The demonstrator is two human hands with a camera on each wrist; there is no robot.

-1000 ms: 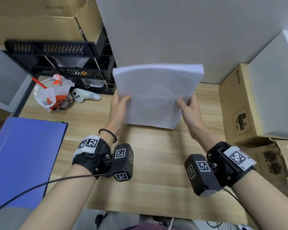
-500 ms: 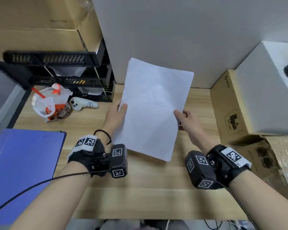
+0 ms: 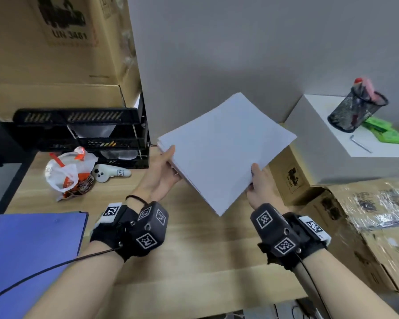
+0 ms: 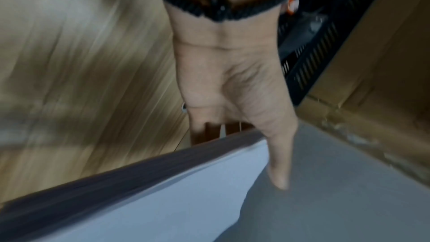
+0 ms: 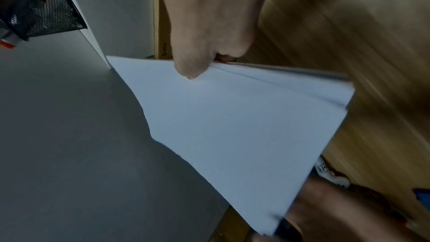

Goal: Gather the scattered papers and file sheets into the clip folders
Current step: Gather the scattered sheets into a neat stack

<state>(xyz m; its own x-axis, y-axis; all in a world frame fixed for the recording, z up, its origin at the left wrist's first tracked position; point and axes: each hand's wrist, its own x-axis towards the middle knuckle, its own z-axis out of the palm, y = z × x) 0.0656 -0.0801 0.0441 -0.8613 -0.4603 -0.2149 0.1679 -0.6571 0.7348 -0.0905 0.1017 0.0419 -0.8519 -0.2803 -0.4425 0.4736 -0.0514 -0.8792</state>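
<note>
Both hands hold one stack of white paper in the air above the wooden desk, stack tilted, one corner pointing down toward the person. Left hand grips the stack's left edge: thumb on the top sheet, fingers underneath; the left wrist view shows the thumb lying along the top sheet and the stack's edge thickness. Right hand pinches the near right edge, thumb on top pressing the sheets, fingers curled below. Sheets fan slightly at the right-hand corner in the right wrist view.

Left of the grip, well apart: blue folder flat on the desk, closed. Beyond the left hand: white controller, plastic bag, black tray rack. Right of the grip: cardboard boxes, and a mesh pen cup on a white box.
</note>
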